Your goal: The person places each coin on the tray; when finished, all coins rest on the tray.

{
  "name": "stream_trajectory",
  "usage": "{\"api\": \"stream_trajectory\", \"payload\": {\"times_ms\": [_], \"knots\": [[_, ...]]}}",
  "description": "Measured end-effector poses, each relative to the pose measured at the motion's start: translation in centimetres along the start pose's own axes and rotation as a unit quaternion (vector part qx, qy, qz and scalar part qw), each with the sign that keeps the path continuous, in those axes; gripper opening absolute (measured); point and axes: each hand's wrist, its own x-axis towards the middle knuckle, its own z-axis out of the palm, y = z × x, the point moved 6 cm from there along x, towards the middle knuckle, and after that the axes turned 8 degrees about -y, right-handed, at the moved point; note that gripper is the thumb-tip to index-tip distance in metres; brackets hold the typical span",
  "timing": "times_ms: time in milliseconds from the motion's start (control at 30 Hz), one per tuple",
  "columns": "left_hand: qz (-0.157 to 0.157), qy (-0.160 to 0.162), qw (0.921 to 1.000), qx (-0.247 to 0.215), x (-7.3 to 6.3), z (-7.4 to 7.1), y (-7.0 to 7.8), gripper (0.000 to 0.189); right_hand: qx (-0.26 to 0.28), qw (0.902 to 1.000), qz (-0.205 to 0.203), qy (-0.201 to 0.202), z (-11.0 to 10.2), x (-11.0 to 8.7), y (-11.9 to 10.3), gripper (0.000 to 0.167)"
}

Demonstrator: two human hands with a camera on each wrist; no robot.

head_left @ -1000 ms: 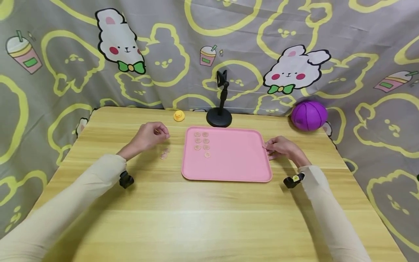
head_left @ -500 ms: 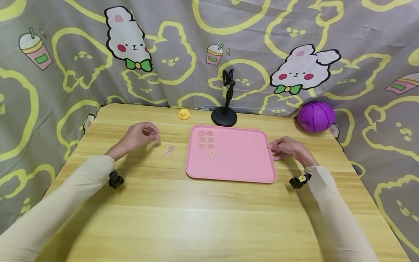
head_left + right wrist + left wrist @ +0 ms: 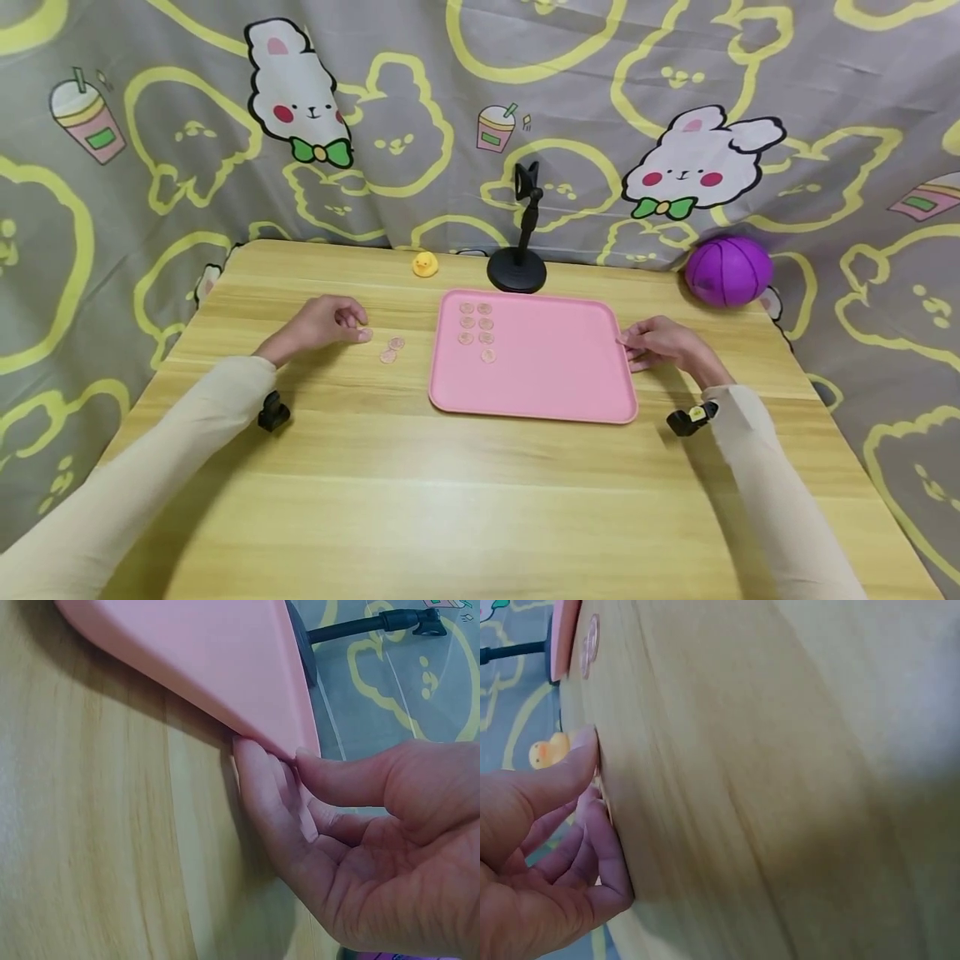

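Observation:
My left hand (image 3: 324, 323) is low over the table left of the tray, fingers curled, with thumb and fingertips at a small copper-coloured coin (image 3: 366, 333). In the left wrist view the left hand (image 3: 559, 832) pinches at the tabletop, hiding most of that coin. Just right of it lie two more coins (image 3: 392, 350), touching or overlapping. A pink tray (image 3: 555, 367) bears several coins (image 3: 476, 322) in two columns at its upper left. My right hand (image 3: 663, 343) grips the tray's right edge; in the right wrist view, its thumb is on the rim and its fingers are beneath.
Behind the tray stands a black phone stand (image 3: 517, 268), with a yellow rubber duck (image 3: 424, 264) to its left. A purple ball (image 3: 729, 271) sits at the back right corner. A patterned curtain (image 3: 420, 117) hangs behind the wooden table (image 3: 450, 500).
My left hand has moved left, away from the tray, then down to the coin on the table. The right hand keeps its hold on the tray. The head view has shifted slightly.

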Motion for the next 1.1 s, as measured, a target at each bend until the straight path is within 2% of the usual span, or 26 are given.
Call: {"api": "stream_trajectory", "payload": {"times_ms": [167,433,733,933,1100], "knots": [[0.011,-0.018,0.9997,0.011,0.3,0.2,0.1,0.016,-0.006,1.0,0.006,-0.001,0.2,0.1,-0.1,0.021],[0.029,-0.052,0.9982,0.005,0.8,0.9,0.4,0.015,-0.029,0.9995,-0.001,0.013,0.2,-0.3,-0.2,0.024],[0.056,-0.041,0.9976,0.0,0.5,0.7,0.4,0.016,-0.036,0.9992,-0.004,0.015,0.2,-0.3,0.0,0.024],[0.045,-0.013,0.9989,0.003,0.5,0.6,0.7,0.009,-0.05,0.9984,-0.005,0.026,0.3,-0.4,0.0,0.029],[0.044,0.013,0.9989,-0.014,0.5,0.5,1.4,0.003,-0.054,0.998,-0.012,0.03,0.5,-0.2,-0.1,0.029]]}}
